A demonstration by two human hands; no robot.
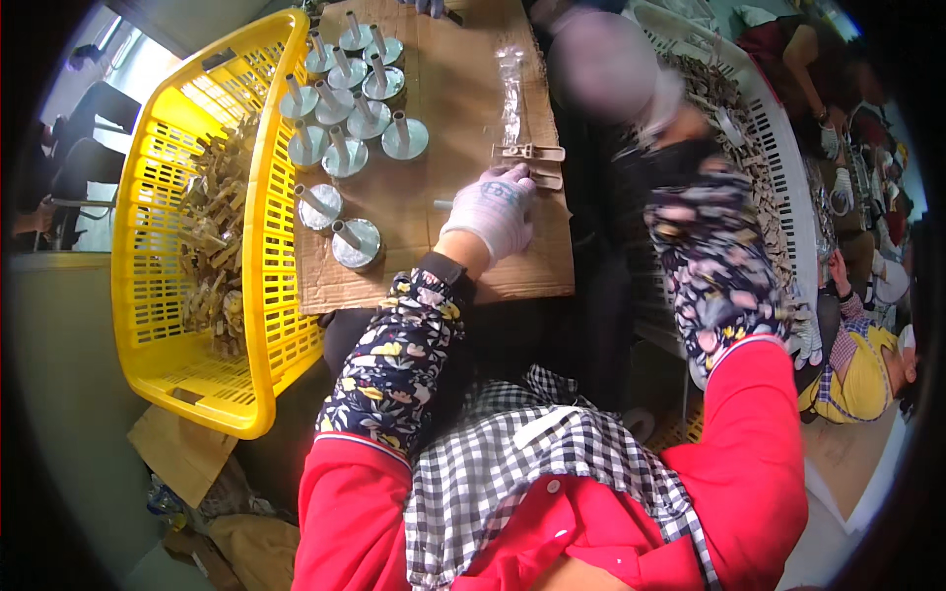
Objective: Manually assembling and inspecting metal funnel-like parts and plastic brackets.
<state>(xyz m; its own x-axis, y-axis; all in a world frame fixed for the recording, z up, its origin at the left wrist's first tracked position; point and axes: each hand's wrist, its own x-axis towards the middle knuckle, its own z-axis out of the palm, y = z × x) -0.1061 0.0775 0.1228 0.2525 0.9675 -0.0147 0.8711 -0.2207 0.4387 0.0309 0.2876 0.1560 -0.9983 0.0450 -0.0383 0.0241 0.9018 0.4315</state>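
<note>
My left hand (490, 214), in a white knitted glove, rests low on the cardboard sheet (453, 108), its fingers closed on a tan plastic clip (548, 180). A second tan clip (537, 153) lies just beyond the fingertips, by the near end of a clear, shiny strip (511, 94). From under the left side of that hand pokes a short pale rod (445, 204). My right hand (606, 67) is raised past the cardboard's right edge, smeared by motion, so its fingers and anything in them cannot be made out.
Several round, grey-topped pieces with upright metal posts (357, 242) stand on the cardboard's left. A yellow basket (258, 295) of tan clips is at left; a pale crate (788, 148) of similar pieces at right. Another person's gloved hand (426, 6) shows at the far edge.
</note>
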